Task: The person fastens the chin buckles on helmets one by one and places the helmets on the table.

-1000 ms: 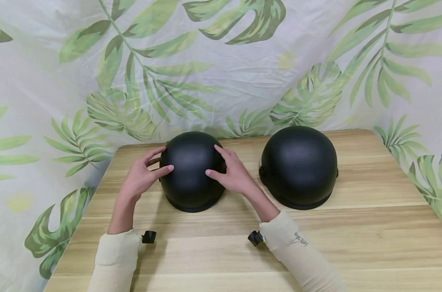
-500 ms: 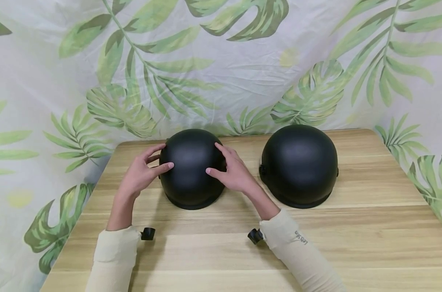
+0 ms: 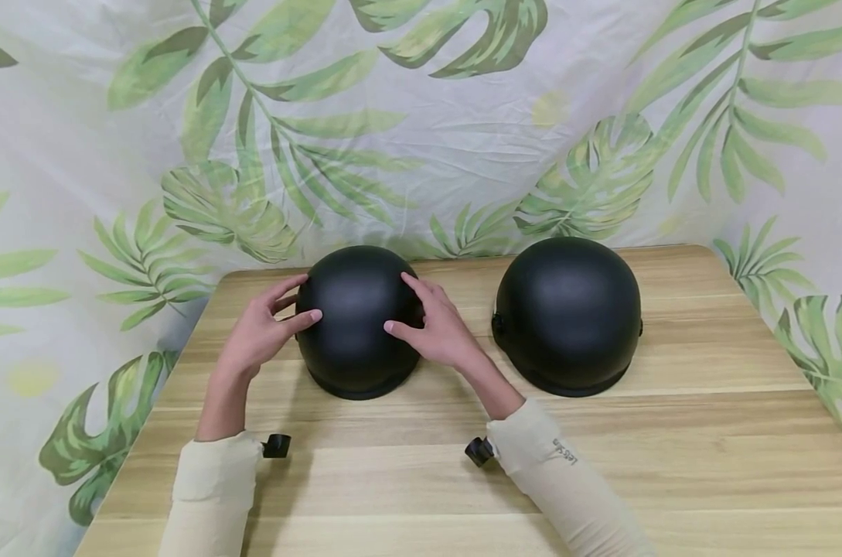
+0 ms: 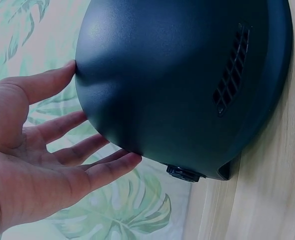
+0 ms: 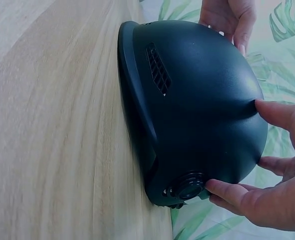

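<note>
In the head view a black helmet sits dome up on the wooden table, left of centre. My left hand lies at its left side, thumb and fingertips spread against the shell. On the opposite side my right hand touches the dome the same way. The left wrist view shows nearly straight fingers against the helmet's curve, below a slotted vent. In the right wrist view one fingertip meets the shell beside a round side knob. The inside of the helmet is hidden.
A second black helmet stands dome up to the right, a hand's width or so from my right hand. The wooden table runs back to a leaf-patterned cloth. Small black devices are attached at my sleeve cuffs.
Since half a second ago the left helmet has shifted slightly left, with both hands moving along on it. The right helmet stays in place.
</note>
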Action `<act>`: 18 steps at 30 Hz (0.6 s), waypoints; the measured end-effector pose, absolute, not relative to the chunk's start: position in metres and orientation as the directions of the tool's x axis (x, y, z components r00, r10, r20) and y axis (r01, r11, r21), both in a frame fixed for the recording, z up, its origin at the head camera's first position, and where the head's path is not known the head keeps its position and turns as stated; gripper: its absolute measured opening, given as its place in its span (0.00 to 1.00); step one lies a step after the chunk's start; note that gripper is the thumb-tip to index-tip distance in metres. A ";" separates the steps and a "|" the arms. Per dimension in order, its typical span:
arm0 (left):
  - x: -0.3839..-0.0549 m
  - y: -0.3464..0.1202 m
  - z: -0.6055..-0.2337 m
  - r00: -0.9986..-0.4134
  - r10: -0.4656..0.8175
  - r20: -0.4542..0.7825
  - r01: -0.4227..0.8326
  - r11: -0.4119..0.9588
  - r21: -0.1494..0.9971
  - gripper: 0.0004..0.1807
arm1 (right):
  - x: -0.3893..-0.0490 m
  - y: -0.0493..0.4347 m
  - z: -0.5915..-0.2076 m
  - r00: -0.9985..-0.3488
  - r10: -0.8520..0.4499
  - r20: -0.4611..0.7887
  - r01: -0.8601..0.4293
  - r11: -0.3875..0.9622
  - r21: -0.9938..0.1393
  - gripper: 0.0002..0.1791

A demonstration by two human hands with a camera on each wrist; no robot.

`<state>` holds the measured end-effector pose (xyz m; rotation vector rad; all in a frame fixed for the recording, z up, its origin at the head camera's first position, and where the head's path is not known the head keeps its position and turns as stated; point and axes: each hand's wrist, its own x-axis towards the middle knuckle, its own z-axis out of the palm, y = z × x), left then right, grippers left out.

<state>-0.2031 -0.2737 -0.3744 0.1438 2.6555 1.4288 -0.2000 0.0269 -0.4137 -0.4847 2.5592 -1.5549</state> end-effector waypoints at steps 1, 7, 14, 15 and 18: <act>-0.203 -0.274 -0.374 -0.988 0.140 -0.066 0.022 0.551 0.834 0.43 | -0.200 0.026 -0.414 -0.944 -0.322 0.073 -0.213 0.424 -0.880 0.47; -0.203 -0.278 -0.373 -0.988 0.129 -0.084 0.004 0.565 0.825 0.44 | -0.200 0.022 -0.414 -0.942 -0.326 0.081 -0.223 0.428 -0.876 0.47; -0.202 -0.279 -0.371 -0.989 0.119 -0.086 -0.003 0.568 0.823 0.44 | -0.201 0.023 -0.413 -0.937 -0.346 0.054 -0.211 0.434 -0.876 0.47; -0.202 -0.279 -0.370 -0.989 0.118 -0.087 -0.005 0.567 0.824 0.44 | -0.202 0.024 -0.412 -0.935 -0.351 0.046 -0.207 0.437 -0.875 0.46; -0.200 -0.278 -0.369 -0.990 0.114 -0.083 -0.004 0.567 0.824 0.44 | -0.201 0.028 -0.409 -0.932 -0.361 0.027 -0.200 0.450 -0.870 0.45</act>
